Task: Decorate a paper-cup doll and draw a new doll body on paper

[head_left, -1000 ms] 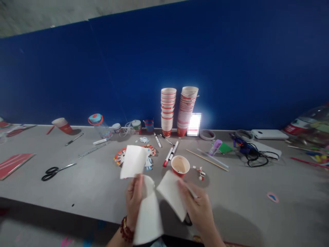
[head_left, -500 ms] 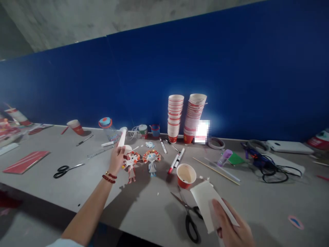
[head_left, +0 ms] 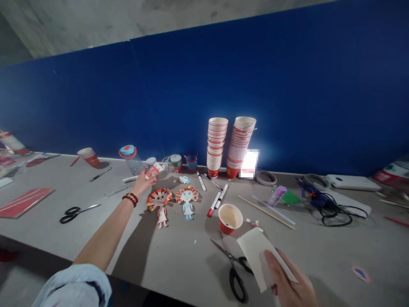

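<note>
My left hand (head_left: pixel 142 184) reaches over the table with its fingers pinched on a red-and-white piece of paper cup (head_left: pixel 153 171). Just in front of it lie two paper dolls with fringed red-and-orange heads, a red-trimmed doll (head_left: pixel 162 216) and a blue-trimmed doll (head_left: pixel 188 207). At the lower right my right hand (head_left: pixel 292 279) grips a curved piece of white paper (head_left: pixel 254 251), bent between thumb and fingers. Beside that paper, black-handled scissors (head_left: pixel 235 277) lie with blades parted, partly under it. A cut-down paper cup (head_left: pixel 228 228) stands behind the scissors.
Two tall stacks of paper cups, a left stack (head_left: pixel 214 149) and a right stack (head_left: pixel 238 145), stand against the blue partition (head_left: pixel 179 94). Markers (head_left: pixel 217 200), a wooden stick (head_left: pixel 268 213), tangled cables (head_left: pixel 332 209), a bottle (head_left: pixel 131 160) and second scissors (head_left: pixel 75 213) lie around.
My left hand has shifted left and slightly up, and its paper piece has tilted from upright to show a red printed side. The red-trimmed doll's head is less covered. My right hand stays put.
</note>
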A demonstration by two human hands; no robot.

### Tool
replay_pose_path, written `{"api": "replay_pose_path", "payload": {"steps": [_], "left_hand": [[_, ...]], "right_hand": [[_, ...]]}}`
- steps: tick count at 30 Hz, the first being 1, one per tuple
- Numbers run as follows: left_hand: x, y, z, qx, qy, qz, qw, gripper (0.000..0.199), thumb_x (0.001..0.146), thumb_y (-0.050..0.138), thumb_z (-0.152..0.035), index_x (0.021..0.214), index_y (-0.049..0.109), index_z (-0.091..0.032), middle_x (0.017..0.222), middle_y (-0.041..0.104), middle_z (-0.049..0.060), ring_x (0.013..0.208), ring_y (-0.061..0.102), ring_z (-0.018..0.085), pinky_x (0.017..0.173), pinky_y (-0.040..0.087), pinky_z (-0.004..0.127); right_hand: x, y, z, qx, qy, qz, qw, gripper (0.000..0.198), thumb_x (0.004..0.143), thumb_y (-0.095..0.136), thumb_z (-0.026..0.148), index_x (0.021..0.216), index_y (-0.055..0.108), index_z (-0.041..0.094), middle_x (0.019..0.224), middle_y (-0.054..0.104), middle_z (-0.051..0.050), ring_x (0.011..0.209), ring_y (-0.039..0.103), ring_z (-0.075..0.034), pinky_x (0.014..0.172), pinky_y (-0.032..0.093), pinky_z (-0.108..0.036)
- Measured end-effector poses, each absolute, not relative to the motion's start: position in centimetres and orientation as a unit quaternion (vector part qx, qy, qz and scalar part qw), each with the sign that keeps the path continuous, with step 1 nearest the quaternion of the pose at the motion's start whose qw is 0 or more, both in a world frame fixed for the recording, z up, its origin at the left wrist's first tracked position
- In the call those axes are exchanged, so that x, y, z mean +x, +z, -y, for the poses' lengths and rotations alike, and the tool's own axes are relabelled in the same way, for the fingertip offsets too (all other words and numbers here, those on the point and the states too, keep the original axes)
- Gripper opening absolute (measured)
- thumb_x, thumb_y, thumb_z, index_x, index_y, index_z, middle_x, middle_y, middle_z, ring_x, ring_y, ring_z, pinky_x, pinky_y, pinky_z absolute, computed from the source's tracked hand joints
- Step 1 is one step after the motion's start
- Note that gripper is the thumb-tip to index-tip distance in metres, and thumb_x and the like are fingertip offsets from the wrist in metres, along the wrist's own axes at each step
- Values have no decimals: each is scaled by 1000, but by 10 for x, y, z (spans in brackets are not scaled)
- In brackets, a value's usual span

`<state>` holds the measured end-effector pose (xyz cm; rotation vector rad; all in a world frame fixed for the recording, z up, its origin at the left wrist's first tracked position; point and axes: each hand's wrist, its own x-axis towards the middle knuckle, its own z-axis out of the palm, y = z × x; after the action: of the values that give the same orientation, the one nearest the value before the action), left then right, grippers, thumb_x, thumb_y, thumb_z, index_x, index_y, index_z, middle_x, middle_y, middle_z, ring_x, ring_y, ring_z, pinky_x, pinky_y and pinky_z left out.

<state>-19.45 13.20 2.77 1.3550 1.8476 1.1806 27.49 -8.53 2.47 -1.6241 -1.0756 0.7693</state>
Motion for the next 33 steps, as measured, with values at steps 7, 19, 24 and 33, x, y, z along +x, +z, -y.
{"api": "replay_pose_path", "payload": {"steps": [7,19,24,33], "left_hand": [[-189,45,-120,566,324,-756,57,53,83,70,-40,126,58,-12,142,42,23,135,36,45,106,37,57],[-75,17,-198,735,118,-664,71,35,95,61,-35,125,57,-16,125,59,10,106,62,23,88,54,44],[-74,22,-209,723,131,-670,102,36,95,61,-35,125,57,-16,125,59,10,106,62,23,88,54,44],[-48,53,-109,724,313,-580,206,35,99,49,-38,126,58,-17,134,55,14,120,54,27,100,46,43]], "right_hand": [[277,10,86,-664,345,435,501,60,65,73,68,92,76,14,46,58,0,37,51,-17,35,44,-25],[214,2,94,-519,488,599,366,41,90,52,54,103,64,18,58,63,-1,51,61,-18,52,50,-25],[212,2,96,-517,545,560,349,45,88,53,54,113,59,17,58,66,-1,50,64,-19,52,52,-27],[198,-4,91,-467,616,457,440,46,87,57,60,104,56,17,55,62,2,48,62,-18,51,53,-28]]}}
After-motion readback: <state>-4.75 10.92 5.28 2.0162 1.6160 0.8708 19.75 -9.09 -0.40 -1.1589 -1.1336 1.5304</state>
